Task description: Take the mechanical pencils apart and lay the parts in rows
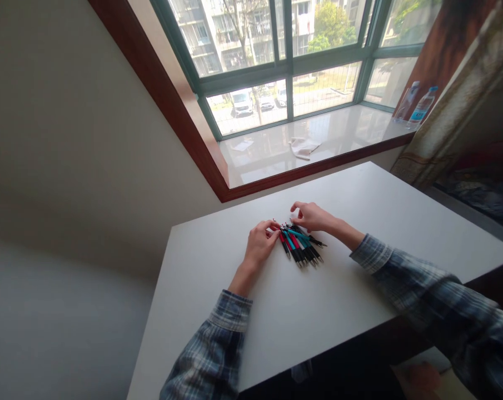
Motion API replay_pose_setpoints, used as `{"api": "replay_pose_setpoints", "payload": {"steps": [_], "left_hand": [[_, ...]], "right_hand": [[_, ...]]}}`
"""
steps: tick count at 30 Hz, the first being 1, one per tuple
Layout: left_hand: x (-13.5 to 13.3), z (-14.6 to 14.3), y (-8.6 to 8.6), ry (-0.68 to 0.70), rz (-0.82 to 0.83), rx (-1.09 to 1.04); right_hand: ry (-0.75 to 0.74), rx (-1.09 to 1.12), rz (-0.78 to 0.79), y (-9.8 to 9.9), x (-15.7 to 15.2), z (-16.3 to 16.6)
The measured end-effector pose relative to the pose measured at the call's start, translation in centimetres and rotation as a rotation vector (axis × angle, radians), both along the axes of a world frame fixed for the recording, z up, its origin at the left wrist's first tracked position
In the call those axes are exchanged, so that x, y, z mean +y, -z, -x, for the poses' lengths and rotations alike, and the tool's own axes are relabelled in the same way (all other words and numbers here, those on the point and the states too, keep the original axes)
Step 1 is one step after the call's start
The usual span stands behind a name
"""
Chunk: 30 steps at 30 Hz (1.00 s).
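Several pens [301,247] with red, teal and black barrels lie bunched side by side on the white table [343,300]. My left hand [260,243] rests at the left end of the bunch, fingers curled and pinching the top ends of the pens. My right hand [312,215] sits at the far side of the bunch, fingers bent down onto the pens' upper ends. Both arms wear blue plaid sleeves.
Beyond the table runs a glossy window sill [338,144] with a crumpled cloth [303,148] and a paper scrap [242,145]. Two plastic bottles [418,105] stand at the sill's right end. A patterned curtain [455,94] hangs at the right.
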<state>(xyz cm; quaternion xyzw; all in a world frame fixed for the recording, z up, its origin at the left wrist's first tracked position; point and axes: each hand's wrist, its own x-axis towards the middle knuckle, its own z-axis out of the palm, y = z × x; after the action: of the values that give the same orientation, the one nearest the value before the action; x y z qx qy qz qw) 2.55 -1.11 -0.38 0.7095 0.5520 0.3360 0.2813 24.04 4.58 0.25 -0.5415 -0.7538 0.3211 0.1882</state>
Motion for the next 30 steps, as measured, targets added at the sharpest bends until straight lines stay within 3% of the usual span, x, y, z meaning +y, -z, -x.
{"api": "replay_pose_setpoints", "payload": {"steps": [3, 6, 11, 17, 22, 26, 30], "left_hand": [[-0.3, 0.1, 0.0, 0.010, 0.014, -0.032], [-0.5, 0.2, 0.0, 0.003, 0.020, -0.055], [-0.9, 0.4, 0.1, -0.022, 0.012, -0.117], [-1.7, 0.5, -0.4, -0.082, -0.010, -0.141], [-2.7, 0.7, -1.6, -0.119, -0.041, -0.149], [-3.9, 1.1, -2.2, -0.146, -0.069, -0.126], [-4.7, 1.8, -2.5, -0.171, -0.092, -0.064]], "right_hand": [[-0.008, -0.066, -0.210, -0.3, 0.0, -0.5], [-0.146, -0.042, -0.334, -0.8, -0.7, -1.2], [-0.360, -0.007, -0.291, -1.9, -1.8, -1.9], [-0.454, 0.013, -0.231, -1.7, -2.3, -1.6], [-0.319, 0.314, -0.173, -1.9, -2.7, -0.7], [-0.164, 0.799, 0.086, -1.8, -3.3, 1.1], [-0.009, 1.074, 0.288, -0.7, -3.7, 2.4]]}}
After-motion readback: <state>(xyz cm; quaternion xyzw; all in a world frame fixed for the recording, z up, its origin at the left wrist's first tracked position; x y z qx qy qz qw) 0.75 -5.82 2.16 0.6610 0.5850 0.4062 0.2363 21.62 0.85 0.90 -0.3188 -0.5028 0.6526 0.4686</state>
